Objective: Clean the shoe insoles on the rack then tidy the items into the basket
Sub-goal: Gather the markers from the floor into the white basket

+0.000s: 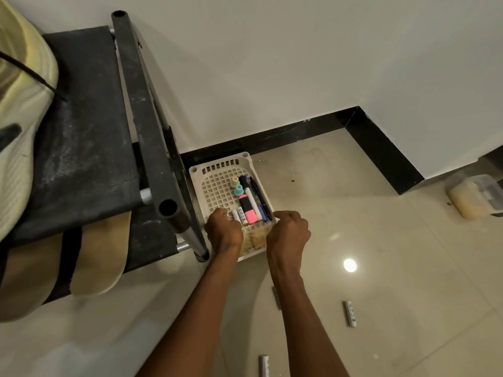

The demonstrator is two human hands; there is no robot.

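Observation:
A white slotted basket [217,170] sits on the floor beside the black shoe rack [152,137]. Inside lie a pink highlighter [249,210], pens [258,194], two small bottles [237,186], white tubes [241,214] and a beige cloth [255,239] at the near end. My left hand [224,231] is curled over the basket's near left side, its fingers on a white tube [234,214]. My right hand [288,232] is curled at the basket's near right rim. Beige insoles [100,257] lie on the lower shelf, and a cream insole [21,118] lies on the top shelf.
Two white tubes [350,313] [263,365] and a thin grey strip [276,297] lie on the tiled floor near my arms. A clear plastic box [475,195] stands at the right by the black skirting. The wall corner is behind the basket.

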